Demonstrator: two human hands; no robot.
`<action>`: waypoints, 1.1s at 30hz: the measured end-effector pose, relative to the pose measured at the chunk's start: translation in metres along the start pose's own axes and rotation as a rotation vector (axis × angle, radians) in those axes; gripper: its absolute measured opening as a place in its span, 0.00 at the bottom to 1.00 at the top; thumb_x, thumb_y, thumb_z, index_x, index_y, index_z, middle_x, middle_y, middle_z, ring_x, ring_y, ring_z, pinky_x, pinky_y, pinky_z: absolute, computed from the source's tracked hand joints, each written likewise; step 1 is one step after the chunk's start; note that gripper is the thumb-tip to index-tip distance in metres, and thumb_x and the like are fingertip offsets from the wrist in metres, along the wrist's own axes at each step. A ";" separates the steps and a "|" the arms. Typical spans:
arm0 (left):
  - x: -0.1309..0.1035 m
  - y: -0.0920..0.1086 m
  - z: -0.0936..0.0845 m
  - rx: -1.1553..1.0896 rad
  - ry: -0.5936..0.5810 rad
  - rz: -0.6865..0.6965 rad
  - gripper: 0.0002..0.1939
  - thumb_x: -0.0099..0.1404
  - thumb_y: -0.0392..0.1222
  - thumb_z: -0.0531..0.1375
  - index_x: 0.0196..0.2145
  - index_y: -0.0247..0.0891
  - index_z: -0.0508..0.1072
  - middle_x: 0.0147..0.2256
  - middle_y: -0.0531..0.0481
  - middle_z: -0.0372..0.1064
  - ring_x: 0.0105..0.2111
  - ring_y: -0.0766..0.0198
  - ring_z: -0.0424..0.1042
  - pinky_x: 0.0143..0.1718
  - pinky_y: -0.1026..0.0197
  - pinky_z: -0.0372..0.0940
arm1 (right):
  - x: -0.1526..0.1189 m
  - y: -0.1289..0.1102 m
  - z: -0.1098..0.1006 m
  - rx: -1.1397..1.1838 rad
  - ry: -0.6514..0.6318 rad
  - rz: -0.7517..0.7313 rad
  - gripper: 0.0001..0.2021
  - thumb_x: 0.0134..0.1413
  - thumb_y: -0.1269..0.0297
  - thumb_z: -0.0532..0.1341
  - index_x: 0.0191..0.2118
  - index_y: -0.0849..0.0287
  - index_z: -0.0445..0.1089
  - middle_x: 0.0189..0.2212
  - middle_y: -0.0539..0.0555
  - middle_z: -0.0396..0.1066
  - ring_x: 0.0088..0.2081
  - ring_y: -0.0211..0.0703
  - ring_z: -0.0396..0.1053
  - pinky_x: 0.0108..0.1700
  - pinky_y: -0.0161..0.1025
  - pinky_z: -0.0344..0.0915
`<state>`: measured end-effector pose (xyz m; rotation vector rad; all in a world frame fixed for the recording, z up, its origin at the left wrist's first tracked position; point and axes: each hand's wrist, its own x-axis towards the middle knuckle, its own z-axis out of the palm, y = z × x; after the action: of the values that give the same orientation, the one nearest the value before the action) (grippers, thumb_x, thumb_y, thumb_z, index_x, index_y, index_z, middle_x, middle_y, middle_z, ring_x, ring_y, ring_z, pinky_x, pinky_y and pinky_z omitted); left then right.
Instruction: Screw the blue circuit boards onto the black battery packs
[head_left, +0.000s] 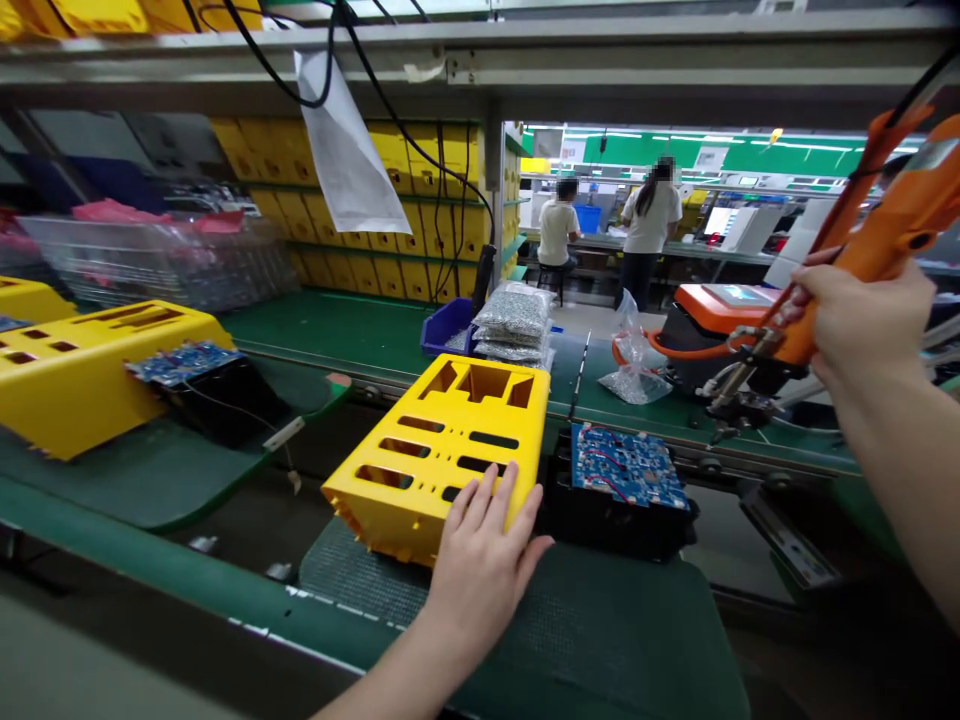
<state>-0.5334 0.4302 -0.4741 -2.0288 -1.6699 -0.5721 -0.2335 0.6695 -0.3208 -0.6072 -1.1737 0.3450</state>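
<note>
The left hand [480,550] is lying palm-down on the near right part of the yellow case [446,445], its fingers spreading slightly apart. The case is sitting on a green board [637,630], slots facing up. The right hand [874,315] is holding an orange tool [911,200], fingers wrapping around its handle; the metal tip is pointing downward. A black box [622,525] is standing just right of the case, carrying a blue circuit board [628,465]. Stacked bags [514,312] are resting behind the case, beside a blue bin [441,328].
</note>
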 end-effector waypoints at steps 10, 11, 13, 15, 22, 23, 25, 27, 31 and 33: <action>-0.012 0.011 0.003 0.020 0.006 -0.052 0.21 0.64 0.46 0.53 0.55 0.54 0.64 0.58 0.53 0.60 0.54 0.55 0.63 0.50 0.53 0.51 | 0.000 -0.004 0.003 -0.008 0.035 0.113 0.09 0.38 0.77 0.61 0.28 0.57 0.65 0.13 0.46 0.60 0.13 0.37 0.58 0.15 0.36 0.51; -0.017 0.007 0.004 0.024 -0.007 -0.051 0.22 0.65 0.45 0.52 0.57 0.53 0.62 0.59 0.53 0.59 0.55 0.55 0.62 0.50 0.52 0.52 | 0.000 -0.005 0.003 -0.010 0.033 0.119 0.09 0.39 0.77 0.61 0.29 0.58 0.65 0.13 0.46 0.60 0.12 0.36 0.57 0.15 0.36 0.52; -0.023 0.001 0.003 0.018 -0.006 -0.060 0.24 0.65 0.44 0.50 0.59 0.51 0.58 0.59 0.50 0.58 0.56 0.53 0.60 0.50 0.50 0.54 | 0.001 -0.007 0.001 -0.018 0.032 0.137 0.09 0.39 0.76 0.61 0.29 0.57 0.64 0.13 0.45 0.60 0.12 0.36 0.57 0.14 0.36 0.52; -0.025 0.004 -0.001 0.000 0.038 -0.061 0.25 0.65 0.45 0.50 0.60 0.50 0.57 0.60 0.47 0.57 0.58 0.49 0.58 0.51 0.46 0.54 | 0.002 -0.011 0.000 -0.026 0.034 0.168 0.09 0.40 0.76 0.61 0.30 0.57 0.63 0.13 0.45 0.59 0.12 0.36 0.57 0.14 0.35 0.52; 0.001 0.063 0.026 -0.433 0.078 -0.022 0.33 0.64 0.44 0.55 0.64 0.40 0.48 0.64 0.43 0.46 0.63 0.54 0.49 0.59 0.51 0.55 | -0.003 -0.024 -0.005 0.027 -0.025 0.201 0.08 0.42 0.74 0.60 0.30 0.55 0.61 0.13 0.41 0.57 0.12 0.32 0.56 0.14 0.32 0.55; 0.006 0.068 0.042 -0.476 0.080 -0.114 0.36 0.63 0.47 0.55 0.64 0.38 0.45 0.64 0.40 0.44 0.63 0.53 0.47 0.60 0.49 0.54 | -0.006 -0.026 -0.006 0.033 -0.035 0.204 0.08 0.42 0.73 0.60 0.30 0.55 0.61 0.13 0.41 0.57 0.12 0.32 0.56 0.15 0.32 0.55; 0.016 0.071 0.077 -0.540 0.111 -0.284 0.42 0.61 0.51 0.57 0.65 0.35 0.41 0.64 0.36 0.42 0.64 0.49 0.44 0.61 0.44 0.50 | -0.012 -0.032 -0.006 0.053 -0.046 0.219 0.08 0.43 0.73 0.60 0.30 0.55 0.60 0.14 0.41 0.57 0.13 0.31 0.56 0.15 0.32 0.55; 0.023 0.068 0.110 -0.615 0.130 -0.392 0.43 0.60 0.54 0.57 0.64 0.32 0.43 0.63 0.32 0.45 0.63 0.47 0.47 0.61 0.43 0.50 | -0.020 -0.039 -0.004 0.081 -0.058 0.230 0.08 0.44 0.72 0.60 0.30 0.55 0.60 0.14 0.41 0.58 0.13 0.31 0.56 0.15 0.33 0.56; 0.030 0.060 0.145 -0.791 0.088 -0.512 0.37 0.61 0.57 0.56 0.60 0.32 0.53 0.57 0.33 0.57 0.58 0.48 0.58 0.58 0.45 0.56 | -0.036 -0.049 0.002 0.123 -0.074 0.281 0.08 0.46 0.71 0.60 0.32 0.55 0.60 0.15 0.41 0.57 0.14 0.31 0.56 0.16 0.33 0.57; 0.030 0.061 0.148 -0.839 0.072 -0.561 0.36 0.59 0.58 0.56 0.58 0.34 0.55 0.57 0.35 0.59 0.56 0.49 0.61 0.56 0.47 0.59 | -0.042 -0.051 0.005 0.128 -0.089 0.295 0.08 0.47 0.70 0.60 0.32 0.55 0.60 0.15 0.41 0.57 0.14 0.30 0.55 0.17 0.33 0.57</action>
<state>-0.4630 0.5298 -0.5816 -1.9397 -2.1884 -1.7559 -0.2562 0.6070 -0.3202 -0.6592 -1.1378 0.6991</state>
